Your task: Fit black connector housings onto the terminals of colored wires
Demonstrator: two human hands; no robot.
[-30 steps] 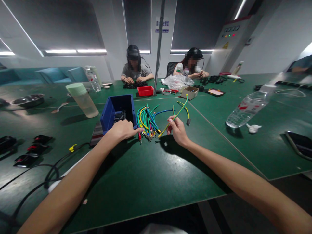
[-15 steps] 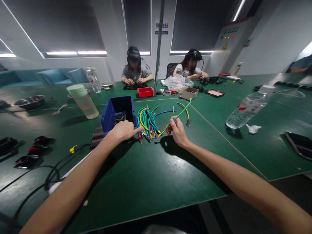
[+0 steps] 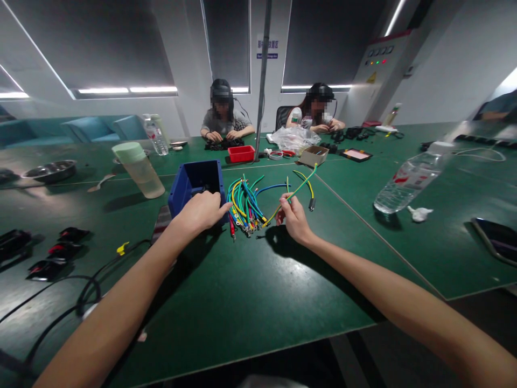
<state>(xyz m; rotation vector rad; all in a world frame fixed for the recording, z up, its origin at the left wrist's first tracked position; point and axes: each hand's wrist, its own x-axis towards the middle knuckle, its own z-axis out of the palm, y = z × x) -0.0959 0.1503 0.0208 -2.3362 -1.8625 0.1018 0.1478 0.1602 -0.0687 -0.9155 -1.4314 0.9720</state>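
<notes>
Left hand: curled over the near rim of the blue bin, fingers closed on its edge, just beside the wire bundle.
Right hand: raised slightly off the bench, fingertips pinched shut on the yellow-green wire.
Yellow-green wire: rising from the right hand and slanting up and to the right, its far end in the air above the bench.
Wire bundle: blue, green, yellow and red leads fanned on the bench between both hands, metal terminals pointing toward the near edge.
Blue bin: tipped, open side facing away; contents hidden behind the wall.
Pale green cup: leaning, left of the bin, well apart.
Water bottle: lying on its side far right; crumpled white scrap just beside it.
Black cables: looped at the near left edge.
Red tray: at the far side, in front of a seated person.
Second person: seated to the right of the first; clear plastic bag and small cardboard box near.
</notes>
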